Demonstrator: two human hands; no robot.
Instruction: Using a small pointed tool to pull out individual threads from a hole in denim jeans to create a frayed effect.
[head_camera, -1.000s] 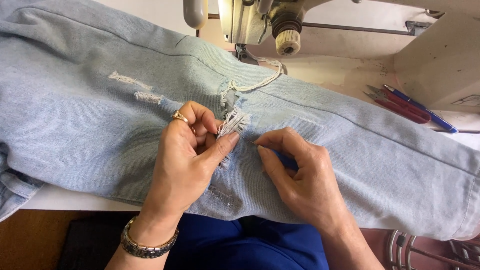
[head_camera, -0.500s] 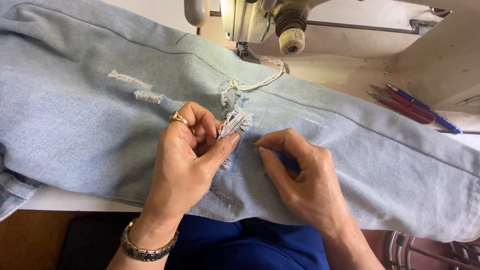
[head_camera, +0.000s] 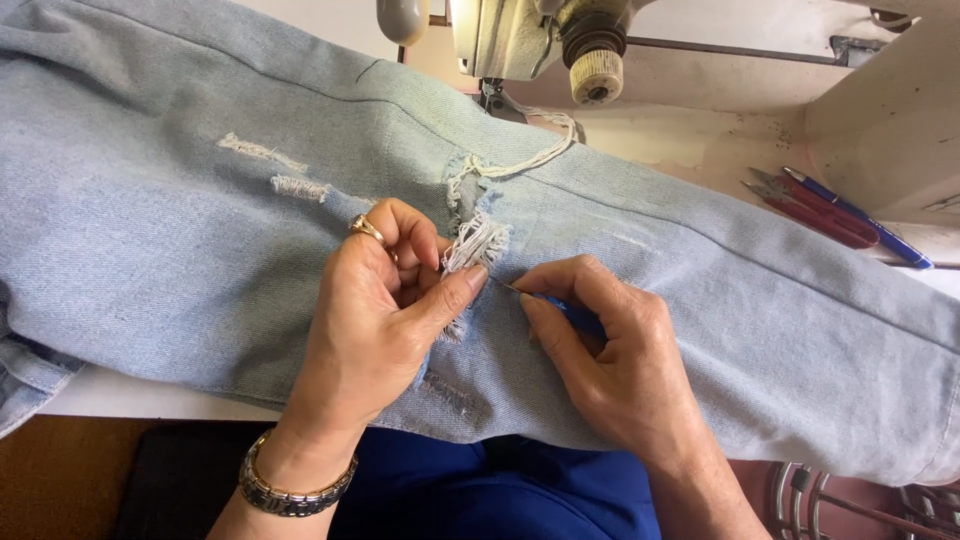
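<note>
A frayed tuft of white threads (head_camera: 476, 243) on the light-blue jeans (head_camera: 180, 250) is pinched in the left hand (head_camera: 385, 320); a thin blue-handled tool (head_camera: 560, 305) is pinched in the right hand (head_camera: 620, 365) grip.

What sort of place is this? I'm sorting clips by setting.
Likely a sewing or garment workroom: a sewing machine stands behind light-blue jeans, and thread snips lie beside it.
</note>
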